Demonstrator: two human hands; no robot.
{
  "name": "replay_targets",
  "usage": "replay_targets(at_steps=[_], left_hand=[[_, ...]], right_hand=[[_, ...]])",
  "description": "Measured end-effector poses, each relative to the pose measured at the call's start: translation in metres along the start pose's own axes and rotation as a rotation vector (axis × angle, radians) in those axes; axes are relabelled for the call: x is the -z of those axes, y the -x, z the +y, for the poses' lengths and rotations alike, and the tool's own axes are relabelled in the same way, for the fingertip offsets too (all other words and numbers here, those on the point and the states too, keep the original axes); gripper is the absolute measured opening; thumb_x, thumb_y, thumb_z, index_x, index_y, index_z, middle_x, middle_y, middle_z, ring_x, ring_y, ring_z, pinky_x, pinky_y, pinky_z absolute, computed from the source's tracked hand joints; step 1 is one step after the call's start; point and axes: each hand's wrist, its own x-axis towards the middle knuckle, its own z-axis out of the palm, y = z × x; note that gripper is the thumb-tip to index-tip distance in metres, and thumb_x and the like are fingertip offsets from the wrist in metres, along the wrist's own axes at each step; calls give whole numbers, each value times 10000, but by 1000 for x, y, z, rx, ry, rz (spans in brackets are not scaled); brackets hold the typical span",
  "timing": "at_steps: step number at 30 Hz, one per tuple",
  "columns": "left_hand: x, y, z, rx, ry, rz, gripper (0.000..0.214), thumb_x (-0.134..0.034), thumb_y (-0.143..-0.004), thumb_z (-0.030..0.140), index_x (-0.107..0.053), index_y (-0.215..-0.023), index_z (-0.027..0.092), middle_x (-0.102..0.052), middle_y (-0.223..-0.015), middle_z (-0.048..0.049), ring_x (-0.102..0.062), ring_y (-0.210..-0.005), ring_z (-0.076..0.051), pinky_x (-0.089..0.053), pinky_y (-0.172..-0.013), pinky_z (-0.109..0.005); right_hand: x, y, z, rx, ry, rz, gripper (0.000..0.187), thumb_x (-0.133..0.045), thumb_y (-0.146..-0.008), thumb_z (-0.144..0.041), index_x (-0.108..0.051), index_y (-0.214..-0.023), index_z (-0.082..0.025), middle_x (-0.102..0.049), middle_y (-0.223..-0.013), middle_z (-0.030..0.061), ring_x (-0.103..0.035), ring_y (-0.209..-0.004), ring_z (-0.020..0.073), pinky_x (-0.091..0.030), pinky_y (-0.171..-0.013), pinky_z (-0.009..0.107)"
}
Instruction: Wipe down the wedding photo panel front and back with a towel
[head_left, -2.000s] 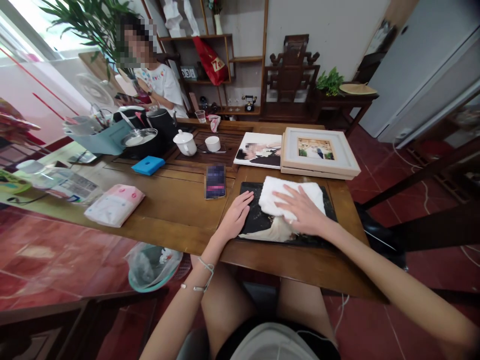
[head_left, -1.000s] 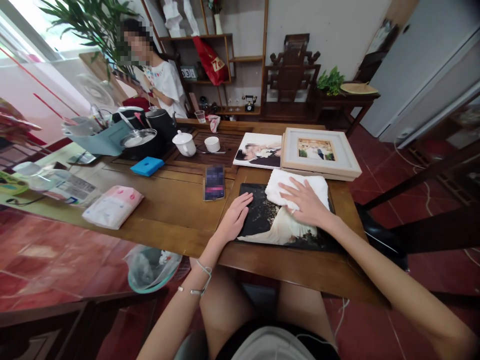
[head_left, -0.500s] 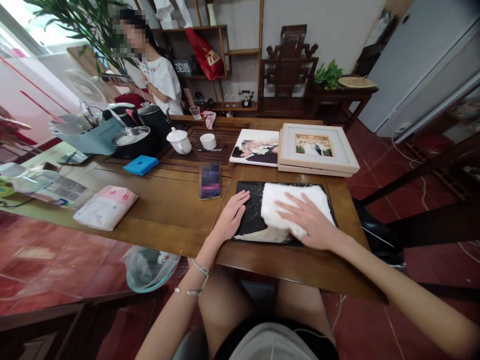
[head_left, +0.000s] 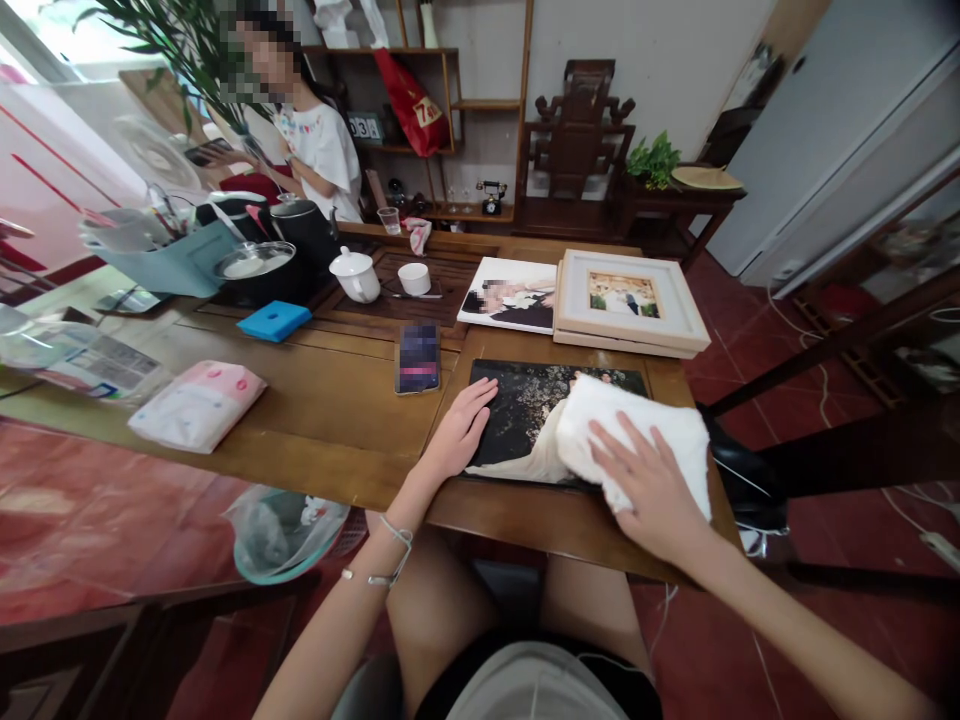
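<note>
Brown wood tbl (head_left: 337, 405) — red tile flr (head_left: 90, 510)

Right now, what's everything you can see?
Long wooden table: 1, brown, centre
Flat picture panel: 1, black and cream, near edge
Fluffy cloth: 1, white, partly covering panel
Rectangular phone: 1, dark, left of panel
Stacked frames: 2+, pale, behind panel
Photo print: 1, white-edged, beside frames
Round opaque cups: 2, white, mid-table
Tall kettle: 1, black, near cups
Glass-lidded pot: 1, black, near kettle
Plastic tub: 1, light blue, beside pot
Flat block: 1, blue, before pot
Clear bottle: 1, transparent, table's left
Soft pack: 1, pink and white, table's left
Round bin: 1, teal, on floor
Leafy plants: 2, green, background
Hanging bag: 1, red, background
Other person: 1, white top, background
Left hand: 1, bare, on panel
Right hand: 1, bare, on cloth
</note>
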Motion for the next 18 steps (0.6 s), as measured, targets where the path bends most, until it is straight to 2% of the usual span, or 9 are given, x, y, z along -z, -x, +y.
replay_targets(at_steps=[2,4,7,9,14,16,18], left_hand=[[0,0,0,5,2,1,412,-369,-1000,341,-574,-1330,204,-532,-1436,-110,-408,-1398,-239,-282,-1190,-508],[0,0,0,9,-3,-3,418,-360,-1001,344,-574,-1331,200,-528,-1438,-114,-406,-1399,-242,-279,-1190,-508],[1,0,0,11,-19,-21,440,-333,-1005,342,-572,-1328,165,-525,-1435,-138,-403,-1398,-247,-287,-1185,-505],[1,0,-1,11,-14,-31,452,-326,-1004,348,-573,-1322,144,-533,-1422,-155,-409,-1392,-255,-299,-1179,-504],[1,0,-1,40,9,-6,431,-341,-998,360,-570,-1317,184,-536,-1421,-126,-413,-1394,-248,-283,-1189,-492],[1,1,0,46,18,2,429,-345,-997,358,-549,-1335,190,-509,-1444,-124,-414,-1394,-239,-274,-1194,-477],[1,2,1,57,21,40,429,-358,-993,359,-523,-1352,191,-471,-1470,-134,-409,-1394,-239,-272,-1192,-470]], right_hand=[[3,3,-28,109,-33,-59,883,-505,-598,-119,-403,-1474,-156,-286,-1585,85,-47,-1475,400,-81,-1121,690],[4,-6,-46,213,-78,-113,927,-514,-591,-139,-347,-1503,-161,-233,-1603,74,-2,-1473,407,-27,-1113,705],[4,-37,-53,290,-148,-163,908,-515,-606,-151,-354,-1499,-187,-230,-1606,44,-30,-1479,383,-16,-1124,688],[3,-66,-44,257,-169,-166,850,-512,-629,-141,-410,-1470,-207,-279,-1591,29,-94,-1478,361,-48,-1137,667],[-4,-133,-13,43,-135,-69,675,-502,-734,-148,-500,-1407,-200,-374,-1547,64,-203,-1454,365,-144,-1122,675],[-6,-145,-12,-12,-113,-54,637,-490,-767,-158,-505,-1403,-202,-378,-1545,73,-205,-1450,380,-164,-1107,692],[-7,-143,-20,-9,-91,-72,646,-495,-762,-153,-501,-1407,-193,-371,-1549,83,-186,-1451,397,-153,-1099,709]])
